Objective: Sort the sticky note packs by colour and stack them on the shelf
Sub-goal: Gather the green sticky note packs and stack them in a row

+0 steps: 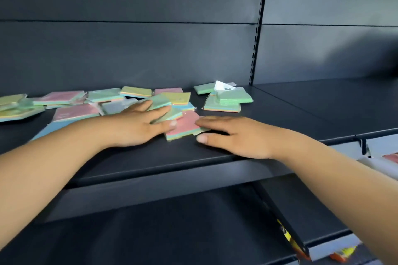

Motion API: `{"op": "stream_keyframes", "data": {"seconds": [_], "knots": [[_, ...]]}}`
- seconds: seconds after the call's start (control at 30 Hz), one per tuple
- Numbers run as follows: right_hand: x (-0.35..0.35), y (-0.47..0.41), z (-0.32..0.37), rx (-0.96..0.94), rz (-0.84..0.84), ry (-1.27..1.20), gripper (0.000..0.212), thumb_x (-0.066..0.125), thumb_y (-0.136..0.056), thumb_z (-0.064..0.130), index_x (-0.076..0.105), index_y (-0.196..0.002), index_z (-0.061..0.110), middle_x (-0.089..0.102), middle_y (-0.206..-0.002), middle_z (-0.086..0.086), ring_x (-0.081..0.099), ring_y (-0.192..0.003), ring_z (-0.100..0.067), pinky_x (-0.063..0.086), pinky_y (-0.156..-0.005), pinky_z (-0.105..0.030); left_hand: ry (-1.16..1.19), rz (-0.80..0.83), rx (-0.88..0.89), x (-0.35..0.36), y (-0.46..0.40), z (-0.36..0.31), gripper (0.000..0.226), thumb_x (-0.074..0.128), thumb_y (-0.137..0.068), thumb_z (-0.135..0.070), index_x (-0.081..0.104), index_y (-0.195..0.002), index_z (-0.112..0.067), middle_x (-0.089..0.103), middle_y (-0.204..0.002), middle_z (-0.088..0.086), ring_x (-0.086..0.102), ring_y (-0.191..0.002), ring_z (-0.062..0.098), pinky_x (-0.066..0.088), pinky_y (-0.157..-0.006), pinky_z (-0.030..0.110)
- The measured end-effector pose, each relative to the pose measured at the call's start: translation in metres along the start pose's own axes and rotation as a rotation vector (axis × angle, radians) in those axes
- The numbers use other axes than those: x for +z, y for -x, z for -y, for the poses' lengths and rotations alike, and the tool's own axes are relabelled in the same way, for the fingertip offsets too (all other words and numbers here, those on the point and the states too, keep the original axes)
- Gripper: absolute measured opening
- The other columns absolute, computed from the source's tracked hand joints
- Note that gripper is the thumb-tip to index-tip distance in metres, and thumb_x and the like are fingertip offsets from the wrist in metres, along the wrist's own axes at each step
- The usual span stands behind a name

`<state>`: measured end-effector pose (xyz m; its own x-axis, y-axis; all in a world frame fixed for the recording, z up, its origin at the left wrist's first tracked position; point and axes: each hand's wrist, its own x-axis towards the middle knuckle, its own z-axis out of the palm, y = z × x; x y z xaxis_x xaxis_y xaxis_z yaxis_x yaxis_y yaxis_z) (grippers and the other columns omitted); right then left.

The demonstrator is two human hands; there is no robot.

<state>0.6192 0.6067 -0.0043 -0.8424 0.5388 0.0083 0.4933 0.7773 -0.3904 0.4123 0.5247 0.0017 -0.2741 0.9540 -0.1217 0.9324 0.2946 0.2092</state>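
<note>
Several sticky note packs lie scattered along the dark shelf. A pink-topped pack sits near the front, between my two hands. My left hand lies flat with straight fingers on a green-topped pack beside it, thumb touching the pink pack's left edge. My right hand rests on the shelf, its fingers and thumb at the pink pack's right edge. A small pile of green-topped packs stands further back on the right. More pink-topped packs and green ones lie to the left.
The shelf's back panel rises behind the packs. A slotted upright divides this bay from the neighbouring shelf on the right. A lower shelf juts out beneath, with yellow items at its right end.
</note>
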Motion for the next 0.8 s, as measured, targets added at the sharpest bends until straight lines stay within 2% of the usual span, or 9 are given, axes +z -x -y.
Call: {"op": "stream_keyframes", "data": {"seconds": [0.13, 0.23, 0.33, 0.47, 0.53, 0.57, 0.63, 0.7, 0.8], "knots": [[-0.031, -0.018, -0.035, 0.098, -0.124, -0.017, 0.049, 0.039, -0.094, 0.047, 0.044, -0.138, 0.025, 0.033, -0.15, 0.011, 0.028, -0.136, -0.007, 0.018, -0.099, -0.011, 0.031, -0.033, -0.097, 0.0, -0.002, -0.001, 0.099, 0.008, -0.049, -0.084, 0.005, -0.142, -0.051, -0.012, -0.157, -0.009, -0.016, -0.144, 0.013, -0.006, -0.118, 0.037], [-0.061, -0.047, -0.073, 0.344, -0.316, -0.019, 0.054, 0.042, -0.092, 0.05, 0.056, -0.121, 0.006, 0.051, -0.136, -0.01, 0.048, -0.118, -0.028, 0.036, -0.09, -0.03, 0.054, -0.13, -0.093, -0.005, -0.002, -0.012, 0.085, 0.011, -0.064, -0.082, 0.027, -0.139, -0.047, 0.001, -0.157, -0.011, -0.01, -0.144, 0.008, -0.003, -0.115, 0.031], [-0.078, -0.072, -0.093, 0.503, -0.2, -0.193, 0.066, 0.044, -0.087, 0.06, 0.047, -0.133, 0.013, 0.041, -0.144, -0.008, 0.043, -0.126, -0.028, 0.034, -0.095, -0.032, 0.032, -0.142, -0.042, -0.008, -0.008, -0.04, 0.063, 0.021, -0.082, -0.064, 0.027, -0.141, -0.043, 0.001, -0.157, -0.015, -0.009, -0.144, 0.005, -0.003, -0.114, 0.026], [-0.071, -0.092, -0.105, 0.469, -0.032, -0.053, 0.081, 0.042, -0.083, 0.067, 0.032, -0.144, 0.014, 0.029, -0.153, -0.006, 0.03, -0.138, -0.025, 0.025, -0.108, -0.032, -0.107, -0.031, -0.003, -0.001, -0.034, -0.078, 0.061, 0.017, -0.089, -0.06, 0.013, -0.146, -0.04, -0.004, -0.157, -0.015, -0.013, -0.144, 0.008, -0.007, -0.115, 0.028], [-0.075, -0.094, -0.108, 0.517, 0.062, -0.057, 0.074, 0.044, -0.086, 0.062, 0.038, -0.139, 0.01, 0.043, -0.14, -0.011, 0.043, -0.125, -0.027, 0.034, -0.098, -0.033, -0.119, -0.013, -0.018, -0.003, -0.046, -0.086, 0.062, 0.015, -0.089, -0.06, 0.016, -0.146, -0.037, 0.002, -0.157, -0.013, -0.009, -0.145, 0.009, -0.004, -0.116, 0.03], [-0.079, -0.092, -0.112, 0.533, 0.096, -0.091, 0.062, 0.047, -0.085, 0.06, 0.047, -0.126, 0.013, 0.053, -0.117, -0.012, 0.051, -0.104, -0.026, 0.039, -0.084, -0.032, -0.086, -0.017, -0.018, -0.006, -0.051, -0.089, 0.061, 0.016, -0.09, -0.059, 0.022, -0.146, -0.036, 0.007, -0.157, -0.013, -0.005, -0.145, 0.007, -0.001, -0.116, 0.03], [-0.091, -0.09, -0.125, 0.569, 0.099, -0.168, 0.042, 0.056, -0.082, 0.057, 0.048, -0.089, 0.017, 0.041, -0.075, -0.004, 0.038, -0.066, -0.017, 0.031, -0.059, -0.026, 0.04, -0.041, -0.014, -0.016, -0.062, -0.095, 0.056, 0.018, -0.093, -0.055, 0.039, -0.138, -0.03, 0.024, -0.153, -0.014, 0.006, -0.144, 0.005, 0.007, -0.115, 0.027], [-0.101, -0.088, -0.144, 0.581, 0.124, -0.256, 0.038, 0.064, -0.079, 0.05, 0.045, -0.075, 0.017, 0.038, -0.067, -0.001, 0.035, -0.057, -0.013, 0.028, -0.052, -0.022, 0.095, -0.078, -0.05, -0.027, -0.081, -0.097, 0.055, 0.02, -0.095, -0.052, 0.044, -0.136, -0.025, 0.036, -0.147, -0.011, 0.023, -0.14, 0.009, 0.019, -0.108, 0.023], [-0.109, -0.083, -0.162, 0.588, 0.097, -0.438, 0.021, 0.068, -0.082, 0.031, 0.054, -0.075, 0.015, 0.054, -0.067, 0.0, 0.049, -0.056, -0.011, 0.043, -0.045, -0.019, 0.066, -0.145, -0.095, -0.037, -0.121, -0.097, 0.054, 0.027, -0.096, -0.05, 0.051, -0.13, -0.015, 0.051, -0.135, 0.003, 0.045, -0.125, 0.022, 0.031, -0.098, 0.026]]}}
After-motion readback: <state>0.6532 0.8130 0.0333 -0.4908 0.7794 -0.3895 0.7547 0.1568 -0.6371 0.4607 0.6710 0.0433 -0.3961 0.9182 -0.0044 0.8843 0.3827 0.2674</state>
